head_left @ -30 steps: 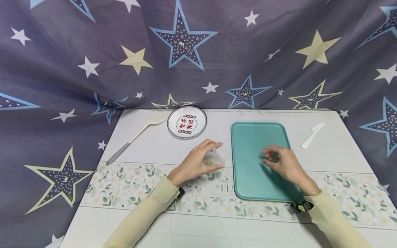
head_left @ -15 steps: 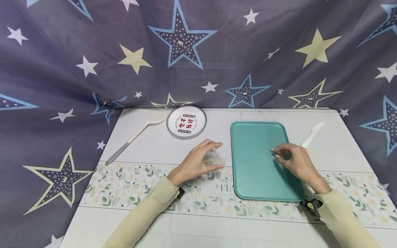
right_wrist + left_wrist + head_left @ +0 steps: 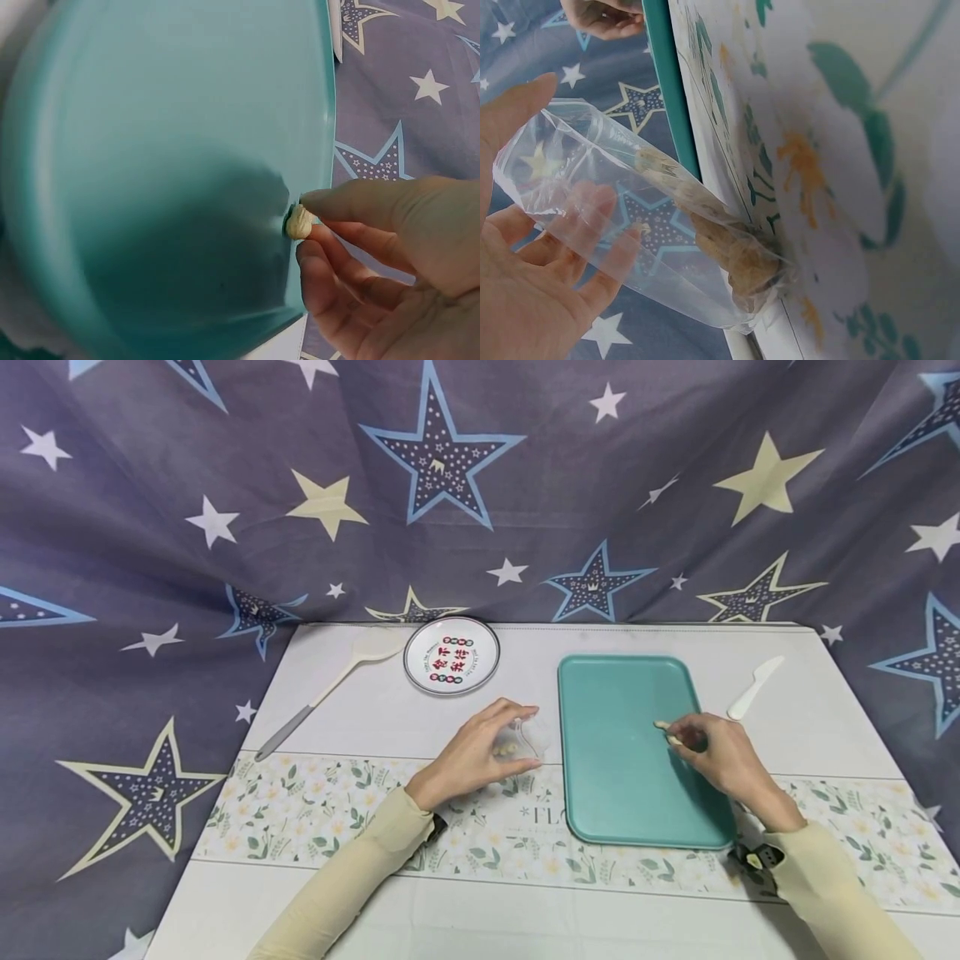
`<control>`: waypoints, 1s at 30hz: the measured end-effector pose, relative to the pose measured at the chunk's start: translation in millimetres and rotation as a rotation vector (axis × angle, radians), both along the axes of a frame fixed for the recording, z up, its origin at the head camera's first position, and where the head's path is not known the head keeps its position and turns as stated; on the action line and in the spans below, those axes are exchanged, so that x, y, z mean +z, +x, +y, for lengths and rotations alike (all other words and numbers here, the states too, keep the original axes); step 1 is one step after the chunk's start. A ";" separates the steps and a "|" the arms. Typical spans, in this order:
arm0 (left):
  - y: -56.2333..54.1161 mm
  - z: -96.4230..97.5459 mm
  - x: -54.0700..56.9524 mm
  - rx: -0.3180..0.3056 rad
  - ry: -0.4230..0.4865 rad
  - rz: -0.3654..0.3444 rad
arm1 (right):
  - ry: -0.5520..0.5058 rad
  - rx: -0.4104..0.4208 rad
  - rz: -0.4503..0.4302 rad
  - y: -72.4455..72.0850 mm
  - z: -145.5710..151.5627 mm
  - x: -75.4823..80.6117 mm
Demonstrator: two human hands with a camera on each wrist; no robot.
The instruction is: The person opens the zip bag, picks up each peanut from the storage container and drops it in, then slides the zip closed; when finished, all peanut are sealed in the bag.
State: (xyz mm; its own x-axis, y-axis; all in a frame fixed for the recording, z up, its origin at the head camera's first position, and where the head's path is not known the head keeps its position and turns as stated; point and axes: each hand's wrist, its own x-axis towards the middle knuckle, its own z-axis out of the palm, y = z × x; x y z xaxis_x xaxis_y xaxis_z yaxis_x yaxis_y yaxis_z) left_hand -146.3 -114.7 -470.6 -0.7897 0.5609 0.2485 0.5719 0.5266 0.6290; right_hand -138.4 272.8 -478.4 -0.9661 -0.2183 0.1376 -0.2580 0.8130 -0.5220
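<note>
Head view gives us a green tray (image 3: pixel 615 693) lying flat on the table (image 3: pixel 802 727), with our two hands at work on and beside it. Just left of the tray, our left hand (image 3: pixel 476 745) curves its thumb and fingers round the mouth of a clear plastic bag (image 3: pixel 679 251), gripping it from both sides. From the left wrist we see the bag slant down beside the tray's edge, several tan lumps (image 3: pixel 739 259) gathered in its lower end. Over the tray's right half, our right hand (image 3: pixel 712 753) pinches a small pale piece (image 3: pixel 300 223) between thumb and fingers. We see that piece very close to the tray's surface, but we cannot tell whether it touches; a broad shadow falls on the tray below the hand.

Beyond the tray and to its left lies a round white plate (image 3: pixel 452 656) with a dark rim and red lettering. Farther left of the tray we see a long pale utensil (image 3: pixel 330 687) with a grey handle, its wide head just beside the plate. Right of the tray, and apart from it, lies a white knife (image 3: pixel 756 687). A flowered band (image 3: pixel 322 810) runs across the table beneath the tray, and behind the tray hangs a dark curtain (image 3: pixel 555 502) patterned with stars.
</note>
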 end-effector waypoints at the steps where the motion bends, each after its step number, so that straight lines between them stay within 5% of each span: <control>1: 0.0 0.0 -0.3 -0.001 -0.001 0.001 | 0.004 -0.001 -0.009 0.1 0.0 -0.5; 30: -0.3 1.5 -1.1 -0.013 0.004 -0.003 | -0.032 0.026 -0.028 4.0 -18.5 3.4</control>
State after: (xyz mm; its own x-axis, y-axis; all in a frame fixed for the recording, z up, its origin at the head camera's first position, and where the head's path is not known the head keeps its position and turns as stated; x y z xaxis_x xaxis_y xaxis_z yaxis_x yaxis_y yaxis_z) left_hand -146.6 -113.1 -471.7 -0.7830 0.5703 0.2484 0.5770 0.5168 0.6324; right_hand -134.4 254.4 -474.9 -0.9637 -0.2394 0.1178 -0.2638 0.7888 -0.5551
